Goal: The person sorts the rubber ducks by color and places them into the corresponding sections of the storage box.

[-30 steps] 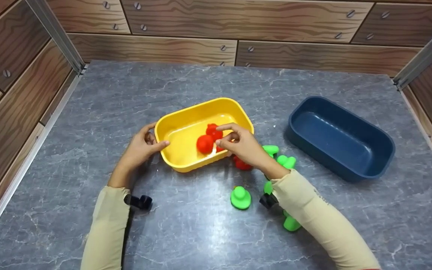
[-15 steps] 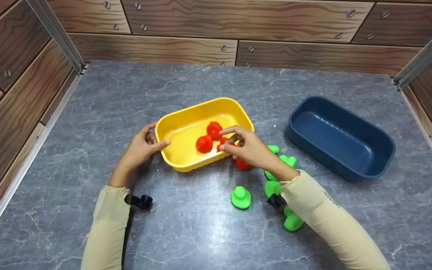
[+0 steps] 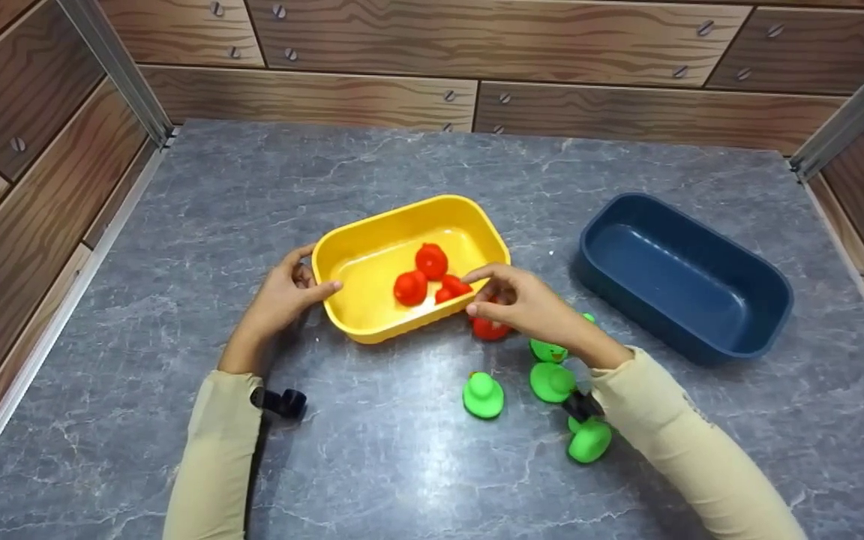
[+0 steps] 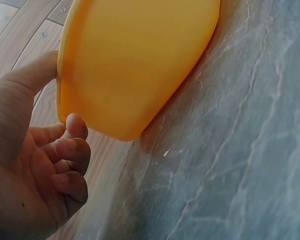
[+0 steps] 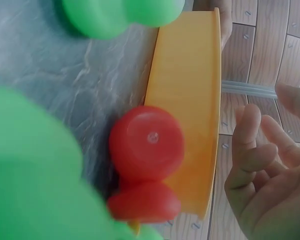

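My left hand grips the left end of a yellow plastic bin, thumb over the rim and fingers outside, as the left wrist view also shows. Three red rubber ducks lie inside towards the front right. Over the bin's right front rim hovers my right hand, holding nothing, its thumb and index finger apart and the other fingers bent. Below it, outside the bin, another red duck lies on its side against the wall, partly covered by the hand in the head view.
Several green rubber ducks are spread under and beside my right forearm, among them a lone duck in front of the bin. A dark blue bin stands at the right on the grey marbled table. Wood-patterned panels enclose the table.
My right hand has drawn back to the right, from above the red ducks to the bin's rim, uncovering the third duck inside. The left hand and both bins stay put.
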The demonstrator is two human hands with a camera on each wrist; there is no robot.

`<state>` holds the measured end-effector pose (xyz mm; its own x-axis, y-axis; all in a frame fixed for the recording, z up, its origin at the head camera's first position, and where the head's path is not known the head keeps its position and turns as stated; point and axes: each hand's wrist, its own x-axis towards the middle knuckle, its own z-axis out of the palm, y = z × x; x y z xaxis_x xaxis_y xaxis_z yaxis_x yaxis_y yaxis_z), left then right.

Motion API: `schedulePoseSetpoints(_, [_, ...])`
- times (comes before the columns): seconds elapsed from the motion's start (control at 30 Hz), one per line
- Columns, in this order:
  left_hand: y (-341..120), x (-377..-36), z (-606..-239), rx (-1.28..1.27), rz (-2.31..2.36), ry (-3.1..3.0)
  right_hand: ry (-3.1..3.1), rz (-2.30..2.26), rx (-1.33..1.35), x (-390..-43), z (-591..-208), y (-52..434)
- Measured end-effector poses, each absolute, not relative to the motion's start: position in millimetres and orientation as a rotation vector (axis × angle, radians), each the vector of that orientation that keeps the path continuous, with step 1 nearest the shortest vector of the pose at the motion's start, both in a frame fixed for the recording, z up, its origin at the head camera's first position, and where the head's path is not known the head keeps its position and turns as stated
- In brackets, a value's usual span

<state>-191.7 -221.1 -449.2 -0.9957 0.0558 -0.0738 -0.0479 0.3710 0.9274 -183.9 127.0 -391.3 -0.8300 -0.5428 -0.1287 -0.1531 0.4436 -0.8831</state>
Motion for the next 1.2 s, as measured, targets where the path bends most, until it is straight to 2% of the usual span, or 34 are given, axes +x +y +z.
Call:
schedulePoseSetpoints(0.47, [-221.8, -191.8, -452.3, 0.022, 1.729, 2.533, 2.345, -1.239, -0.65, -183.7, -393.0, 154.3])
schedulePoseSetpoints(1.2, [-221.4, -191.8, -451.0, 0.012, 1.712, 2.536, 2.424, -1.058, -0.68, -184.6, -405.4, 171.9])
